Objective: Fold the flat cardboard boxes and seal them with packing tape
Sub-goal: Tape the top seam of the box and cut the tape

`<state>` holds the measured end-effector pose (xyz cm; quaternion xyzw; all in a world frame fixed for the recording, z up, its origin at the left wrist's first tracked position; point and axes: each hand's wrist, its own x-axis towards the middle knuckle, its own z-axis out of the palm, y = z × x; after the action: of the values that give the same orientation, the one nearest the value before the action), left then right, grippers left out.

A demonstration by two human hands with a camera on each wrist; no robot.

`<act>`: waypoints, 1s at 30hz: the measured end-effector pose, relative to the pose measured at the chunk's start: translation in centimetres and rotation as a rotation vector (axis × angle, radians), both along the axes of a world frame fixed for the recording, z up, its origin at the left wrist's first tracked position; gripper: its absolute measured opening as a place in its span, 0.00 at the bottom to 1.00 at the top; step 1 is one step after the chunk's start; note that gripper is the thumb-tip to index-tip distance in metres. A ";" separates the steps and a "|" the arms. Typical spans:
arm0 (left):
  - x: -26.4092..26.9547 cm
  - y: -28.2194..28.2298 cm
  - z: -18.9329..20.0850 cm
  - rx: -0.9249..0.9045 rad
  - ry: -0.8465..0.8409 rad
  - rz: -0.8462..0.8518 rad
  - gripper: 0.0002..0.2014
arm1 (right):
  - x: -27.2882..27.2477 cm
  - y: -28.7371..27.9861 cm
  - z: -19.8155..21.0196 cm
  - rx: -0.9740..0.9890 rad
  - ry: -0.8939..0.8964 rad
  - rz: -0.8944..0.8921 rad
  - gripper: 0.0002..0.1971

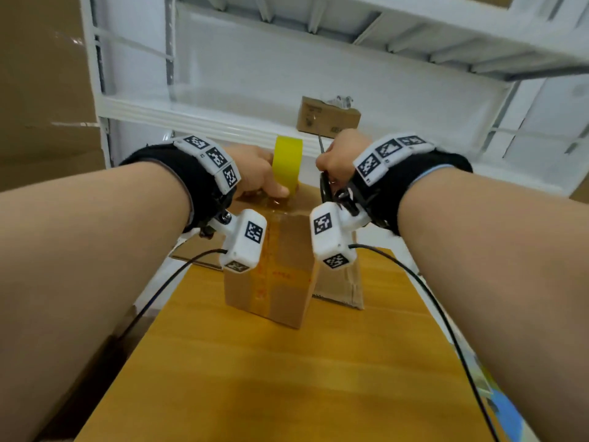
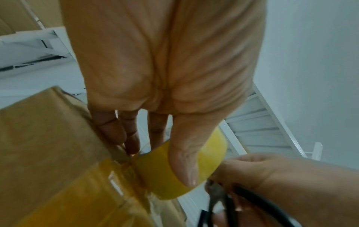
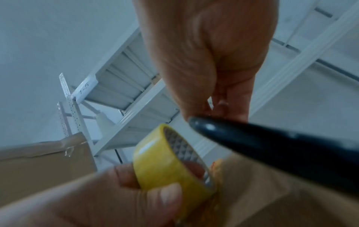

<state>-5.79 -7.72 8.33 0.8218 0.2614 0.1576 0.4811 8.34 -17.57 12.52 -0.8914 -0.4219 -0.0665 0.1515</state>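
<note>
A folded cardboard box (image 1: 280, 282) stands on the wooden table (image 1: 287, 378), with a strip of yellowish tape (image 2: 87, 192) running over its top and down its near side. At the box's far top edge my left hand (image 1: 261, 177) grips the yellow tape roll (image 1: 287, 164), thumb on the outside (image 2: 182, 165) and fingers through the core. Just right of the roll, my right hand (image 1: 338, 154) holds black-handled scissors (image 1: 328, 189), blade tip pointing up. The right wrist view has the scissors handle (image 3: 272, 150) beside the roll (image 3: 161, 161). Whether the blades are apart is hidden.
White metal shelving (image 1: 223, 113) rises right behind the box, with a small brown carton (image 1: 328, 118) on its shelf. Flat cardboard (image 1: 347, 282) lies under and right of the box. Large cardboard sheets (image 1: 41, 90) stand at the left. Cables hang from both wrists.
</note>
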 end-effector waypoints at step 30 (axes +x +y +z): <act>0.2 0.1 -1.0 0.635 0.233 0.066 0.22 | 0.6 -0.8 -3.0 0.081 0.212 -0.044 0.12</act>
<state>-5.59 -7.63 7.35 0.9342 0.2789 0.1515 0.1628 8.94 -18.34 9.48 -0.8957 -0.3807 0.0080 0.2295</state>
